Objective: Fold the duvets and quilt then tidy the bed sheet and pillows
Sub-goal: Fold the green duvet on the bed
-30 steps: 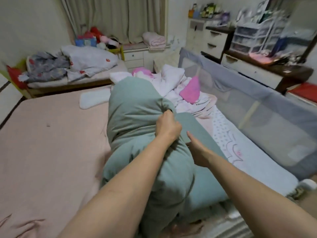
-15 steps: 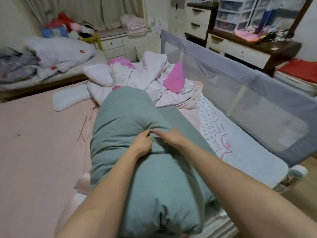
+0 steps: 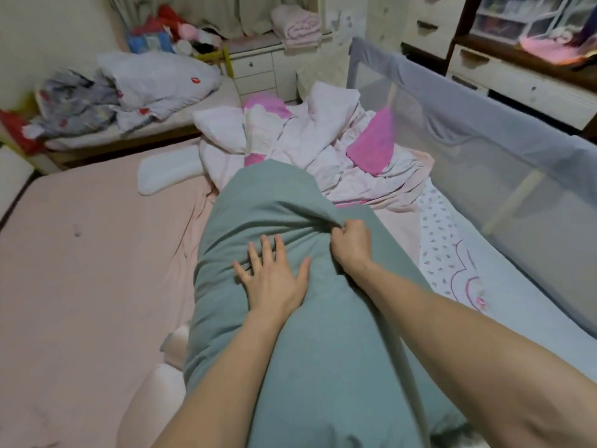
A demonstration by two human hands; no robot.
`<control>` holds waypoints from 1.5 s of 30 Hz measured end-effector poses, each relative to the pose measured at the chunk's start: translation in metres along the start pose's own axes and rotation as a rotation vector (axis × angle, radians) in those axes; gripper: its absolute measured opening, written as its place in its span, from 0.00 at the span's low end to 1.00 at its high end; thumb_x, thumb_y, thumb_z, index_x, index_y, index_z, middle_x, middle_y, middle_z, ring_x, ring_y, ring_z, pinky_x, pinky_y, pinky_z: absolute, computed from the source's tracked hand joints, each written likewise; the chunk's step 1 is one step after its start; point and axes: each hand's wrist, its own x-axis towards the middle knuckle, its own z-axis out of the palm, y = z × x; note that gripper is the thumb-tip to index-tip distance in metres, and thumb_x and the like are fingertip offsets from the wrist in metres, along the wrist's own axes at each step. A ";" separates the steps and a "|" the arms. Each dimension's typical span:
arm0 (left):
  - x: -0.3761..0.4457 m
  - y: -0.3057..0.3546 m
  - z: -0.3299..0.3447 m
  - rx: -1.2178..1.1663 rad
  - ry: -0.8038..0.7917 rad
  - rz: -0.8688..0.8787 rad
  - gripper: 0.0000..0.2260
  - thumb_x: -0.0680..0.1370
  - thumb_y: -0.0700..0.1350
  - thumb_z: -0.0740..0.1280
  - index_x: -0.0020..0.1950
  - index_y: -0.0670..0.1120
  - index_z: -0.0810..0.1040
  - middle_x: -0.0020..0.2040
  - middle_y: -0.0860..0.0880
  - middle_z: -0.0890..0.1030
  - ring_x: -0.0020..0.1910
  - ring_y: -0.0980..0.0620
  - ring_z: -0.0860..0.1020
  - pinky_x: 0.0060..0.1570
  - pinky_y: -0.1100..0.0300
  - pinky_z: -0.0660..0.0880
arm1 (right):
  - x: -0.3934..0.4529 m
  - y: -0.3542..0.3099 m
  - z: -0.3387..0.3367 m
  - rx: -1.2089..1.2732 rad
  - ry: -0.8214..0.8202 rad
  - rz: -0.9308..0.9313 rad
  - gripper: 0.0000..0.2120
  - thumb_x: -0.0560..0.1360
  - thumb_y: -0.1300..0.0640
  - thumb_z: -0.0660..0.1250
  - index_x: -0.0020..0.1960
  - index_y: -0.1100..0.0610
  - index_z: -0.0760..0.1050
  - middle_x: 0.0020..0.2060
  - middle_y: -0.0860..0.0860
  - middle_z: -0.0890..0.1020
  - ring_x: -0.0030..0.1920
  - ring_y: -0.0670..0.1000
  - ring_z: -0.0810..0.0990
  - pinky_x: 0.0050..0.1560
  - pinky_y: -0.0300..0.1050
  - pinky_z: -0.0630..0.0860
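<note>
On the bed, a big green duvet (image 3: 290,334) lies in a long fat roll, from the near edge up toward the middle. To its left, the pink bed sheet (image 3: 90,270) is flat and wide, with only small wrinkles close to the roll, so there is a lot of open room on that side. To its right there is much less room: a white mat with little spots (image 3: 452,253) lies just beside the roll, and past that a grey mesh bed rail (image 3: 484,150) stands up along the bed's right edge. At the far end of the roll, a messy pile of pink and white quilt (image 3: 316,143) touches the green duvet. A flat white pillow (image 3: 168,171) lies on the sheet, just left of that pile. The person's left hand (image 3: 274,276) lies flat on top of the green duvet, with its fingers straight and spread apart, pressing down and holding nothing. The right hand (image 3: 352,244) is curled tight into a fist and grips a bunch of the green cloth, which pulls up into folds that run away to the left. The two hands are near each other but do not touch. Far off on the left, a smaller bed holds a heap of white bedding with red marks (image 3: 155,82).
</note>
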 end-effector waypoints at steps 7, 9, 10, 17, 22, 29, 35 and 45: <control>0.027 0.173 -0.039 0.022 0.121 0.106 0.33 0.79 0.65 0.48 0.80 0.50 0.47 0.79 0.45 0.47 0.78 0.45 0.45 0.73 0.37 0.44 | 0.088 0.019 -0.130 0.393 0.080 -0.083 0.17 0.72 0.66 0.61 0.27 0.54 0.64 0.26 0.50 0.67 0.35 0.50 0.66 0.35 0.43 0.61; 0.036 0.228 -0.027 0.042 0.054 0.169 0.32 0.80 0.64 0.49 0.79 0.49 0.49 0.79 0.46 0.48 0.78 0.45 0.46 0.74 0.40 0.46 | 0.130 0.070 -0.165 0.218 0.008 -0.035 0.10 0.75 0.63 0.61 0.35 0.59 0.73 0.33 0.55 0.76 0.39 0.51 0.72 0.37 0.43 0.62; 0.039 0.240 -0.019 0.059 0.013 0.203 0.32 0.80 0.63 0.50 0.79 0.48 0.51 0.79 0.46 0.49 0.78 0.46 0.47 0.74 0.41 0.46 | 0.143 0.097 -0.171 0.091 -0.078 0.028 0.07 0.76 0.61 0.60 0.44 0.61 0.76 0.42 0.59 0.79 0.45 0.54 0.76 0.40 0.43 0.65; 0.056 0.251 0.054 0.177 -0.075 0.020 0.33 0.79 0.66 0.47 0.79 0.52 0.45 0.79 0.50 0.43 0.78 0.44 0.43 0.71 0.34 0.43 | 0.177 0.174 -0.149 -0.050 -0.280 0.167 0.35 0.76 0.37 0.55 0.77 0.54 0.55 0.75 0.57 0.60 0.74 0.58 0.58 0.74 0.56 0.54; 0.054 0.221 0.081 0.172 -0.261 0.019 0.32 0.80 0.64 0.47 0.79 0.53 0.39 0.78 0.50 0.37 0.77 0.44 0.39 0.74 0.40 0.43 | 0.147 0.202 -0.115 -0.422 -0.615 0.000 0.34 0.78 0.34 0.47 0.78 0.45 0.39 0.78 0.49 0.41 0.77 0.56 0.44 0.74 0.60 0.41; 0.098 0.178 0.038 0.056 -0.040 0.165 0.19 0.80 0.59 0.56 0.66 0.51 0.71 0.65 0.47 0.76 0.62 0.45 0.75 0.58 0.51 0.73 | 0.176 0.141 -0.088 -0.415 -0.096 -0.189 0.24 0.77 0.52 0.57 0.71 0.59 0.61 0.72 0.58 0.64 0.73 0.58 0.59 0.72 0.56 0.54; 0.159 0.168 0.022 0.046 0.135 0.114 0.28 0.80 0.60 0.56 0.76 0.46 0.60 0.75 0.46 0.63 0.74 0.46 0.60 0.72 0.49 0.58 | 0.245 0.060 -0.054 -0.447 -0.211 -0.573 0.22 0.79 0.49 0.58 0.69 0.58 0.66 0.67 0.56 0.70 0.69 0.56 0.65 0.72 0.52 0.53; 0.271 0.174 0.056 -0.001 -0.048 0.030 0.30 0.81 0.61 0.50 0.78 0.48 0.53 0.79 0.48 0.53 0.78 0.46 0.49 0.73 0.40 0.47 | 0.346 0.071 -0.002 -0.302 -0.375 -0.545 0.15 0.77 0.48 0.64 0.43 0.60 0.73 0.41 0.59 0.81 0.44 0.61 0.78 0.39 0.48 0.67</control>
